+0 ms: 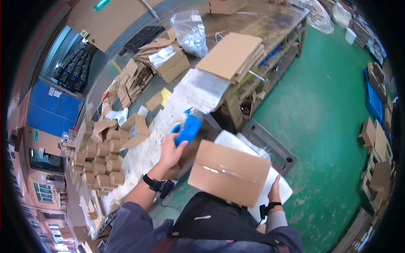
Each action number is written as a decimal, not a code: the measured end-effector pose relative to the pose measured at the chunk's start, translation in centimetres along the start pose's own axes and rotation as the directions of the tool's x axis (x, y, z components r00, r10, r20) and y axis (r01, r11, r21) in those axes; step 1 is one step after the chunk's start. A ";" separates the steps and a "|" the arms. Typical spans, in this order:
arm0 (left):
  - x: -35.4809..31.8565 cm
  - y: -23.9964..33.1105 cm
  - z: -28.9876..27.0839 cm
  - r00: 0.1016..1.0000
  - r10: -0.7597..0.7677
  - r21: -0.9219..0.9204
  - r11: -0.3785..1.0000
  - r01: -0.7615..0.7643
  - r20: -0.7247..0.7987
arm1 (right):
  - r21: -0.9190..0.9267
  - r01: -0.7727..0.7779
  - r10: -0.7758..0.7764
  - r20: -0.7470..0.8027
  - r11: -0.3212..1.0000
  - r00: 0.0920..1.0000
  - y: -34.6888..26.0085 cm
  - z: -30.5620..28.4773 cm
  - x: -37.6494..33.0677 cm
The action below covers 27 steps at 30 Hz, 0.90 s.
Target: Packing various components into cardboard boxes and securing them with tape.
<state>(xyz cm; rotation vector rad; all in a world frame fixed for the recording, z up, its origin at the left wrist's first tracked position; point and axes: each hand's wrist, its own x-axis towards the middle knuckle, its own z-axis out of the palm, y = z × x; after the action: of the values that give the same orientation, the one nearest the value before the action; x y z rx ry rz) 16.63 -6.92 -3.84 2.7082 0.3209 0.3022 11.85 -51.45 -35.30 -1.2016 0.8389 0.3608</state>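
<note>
My left hand [169,152] is closed round a blue tape dispenser [188,130], held above the edge of the workbench. A closed cardboard box [230,173] lies in front of me, with a seam and shiny tape along its top. Under it shows a white, round-cornered support [282,182]; its full shape is hidden. Beside the box's right side is my right hand [274,192], its fingers stretched forward. Whether it touches the box or only the white support is hard to see.
The long workbench [147,145] carries brown cardboard cylinders [101,162], an open carton [134,131] and stacked flat cardboard [230,55]. A clear bag [190,33] stands farther back. A dark metal frame [270,147] sits on the green floor; blue crates [373,99] and cartons line the right side.
</note>
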 end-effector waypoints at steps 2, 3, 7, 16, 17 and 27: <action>2.5 -8.0 0.5 0.996 -0.087 0.137 0.987 0.087 -0.006 | 0.064 0.025 -0.047 0.365 0.998 0.930 -0.2 5.3 -2.1; 1.2 -15.9 0.7 0.985 0.056 0.164 0.986 -0.029 -0.163 | 0.087 -0.026 -0.028 0.562 0.996 0.827 -5.6 10.0 -7.8; -0.7 -21.3 3.7 0.978 0.106 0.433 0.901 -0.017 -0.182 | -0.116 -0.341 0.347 0.550 0.933 0.760 -3.5 4.3 -6.2; 0.6 -7.4 10.3 0.329 -0.042 -0.326 0.055 0.944 0.944 | 0.431 -0.512 0.222 0.563 0.743 0.796 5.8 4.4 -11.5; 1.7 -9.1 13.8 0.139 -0.122 -0.157 -0.152 0.976 0.983 | 0.662 -0.556 -0.040 0.660 0.502 0.750 8.7 3.1 -9.5; 3.3 -15.7 24.9 -0.034 0.442 -0.390 0.823 0.413 0.896 | 0.045 -0.133 0.128 0.100 0.990 0.987 5.7 7.4 -6.9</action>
<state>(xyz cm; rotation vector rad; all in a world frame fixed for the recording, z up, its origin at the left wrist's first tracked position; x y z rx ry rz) 23.29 -0.93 -32.09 1.5229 -0.2755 -1.4350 6.39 -41.48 -33.21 -1.0751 0.8399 0.4977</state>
